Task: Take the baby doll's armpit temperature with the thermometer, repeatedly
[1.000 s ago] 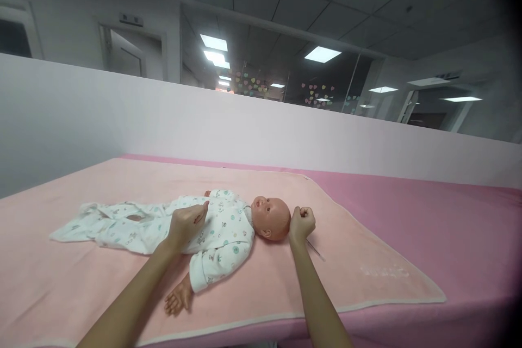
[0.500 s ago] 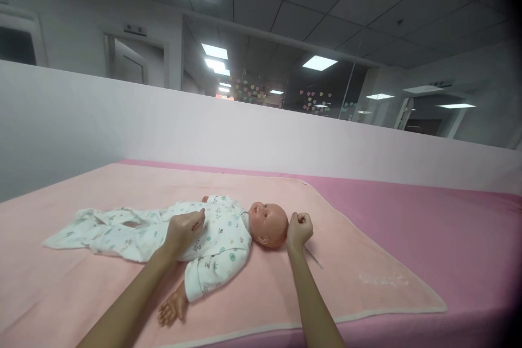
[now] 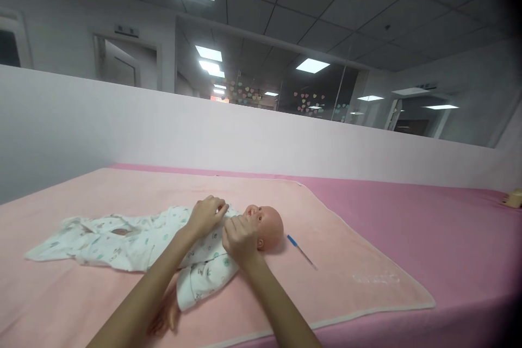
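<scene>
A baby doll (image 3: 269,227) lies on its back on a peach towel (image 3: 342,283), head to the right. It wears a white sleepsuit (image 3: 163,236) with small prints. My left hand (image 3: 207,215) is over the doll's upper chest, its fingers curled in. Close beside it, my right hand (image 3: 240,236) is closed at the doll's neck and chin, covering the collar. What lies inside the fingers of either hand is hidden. A thin clear stick with a blue end (image 3: 302,252), much like a thermometer, rests right of the doll's head.
A pink sheet (image 3: 408,223) lies under the towel. Behind the surface runs a low white wall (image 3: 261,138), with windows and doors beyond. A small yellowish object (image 3: 513,199) shows at the far right edge.
My right hand has moved left from behind the doll's head to its neck. My left hand has moved up and right to the upper chest. The blue end of the stick is now uncovered.
</scene>
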### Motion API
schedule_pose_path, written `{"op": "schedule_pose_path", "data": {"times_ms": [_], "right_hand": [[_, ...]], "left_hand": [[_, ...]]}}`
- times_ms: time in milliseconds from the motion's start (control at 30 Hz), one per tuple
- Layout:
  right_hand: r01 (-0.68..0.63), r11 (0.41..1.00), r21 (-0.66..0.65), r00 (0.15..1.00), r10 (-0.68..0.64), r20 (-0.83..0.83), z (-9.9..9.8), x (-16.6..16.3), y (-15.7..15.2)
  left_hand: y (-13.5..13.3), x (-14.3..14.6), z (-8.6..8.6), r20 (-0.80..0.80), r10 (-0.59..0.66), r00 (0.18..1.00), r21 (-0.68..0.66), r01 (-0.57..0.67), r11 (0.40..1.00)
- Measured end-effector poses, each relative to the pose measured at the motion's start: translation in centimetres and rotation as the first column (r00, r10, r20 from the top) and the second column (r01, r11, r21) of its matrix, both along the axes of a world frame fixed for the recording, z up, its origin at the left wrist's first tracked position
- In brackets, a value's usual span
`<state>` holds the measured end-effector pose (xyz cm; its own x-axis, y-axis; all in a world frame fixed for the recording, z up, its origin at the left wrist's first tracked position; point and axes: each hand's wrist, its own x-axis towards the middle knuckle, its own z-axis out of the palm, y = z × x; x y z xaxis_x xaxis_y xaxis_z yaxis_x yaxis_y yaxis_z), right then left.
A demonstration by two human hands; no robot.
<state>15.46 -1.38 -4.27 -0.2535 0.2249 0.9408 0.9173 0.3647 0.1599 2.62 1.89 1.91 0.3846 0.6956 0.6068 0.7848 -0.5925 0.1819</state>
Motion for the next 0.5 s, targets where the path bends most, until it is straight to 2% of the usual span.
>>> {"op": "schedule_pose_path", "data": {"times_ms": [67, 133, 267, 500], "right_hand": [[0.057, 0.991, -0.117, 0.997, -0.063, -0.049, -0.2, -1.3, 0.3], [0.098, 0.966, -0.240, 0.986, -0.127, -0.108, -0.8, -1.9, 0.5], [0.105, 0.911, -0.398, 0.973, -0.177, -0.151, -1.7, -1.9, 0.6], [0.019, 0.879, -0.476, 0.943, -0.174, -0.284, -1.6, -1.9, 0.0]], "left_hand": [[0.8, 0.5, -0.6, -0.045, -0.079, 0.996, -0.186, 0.070, 0.980], [1.5, 0.6, -1.5, -0.042, -0.134, 0.990, -0.252, 0.120, 0.960], [1.7, 0.2, -2.7, -0.008, -0.189, 0.982, -0.262, 0.180, 0.948], [0.8, 0.4, -2.6, 0.044, -0.141, 0.989, -0.260, 0.148, 0.954]]}}
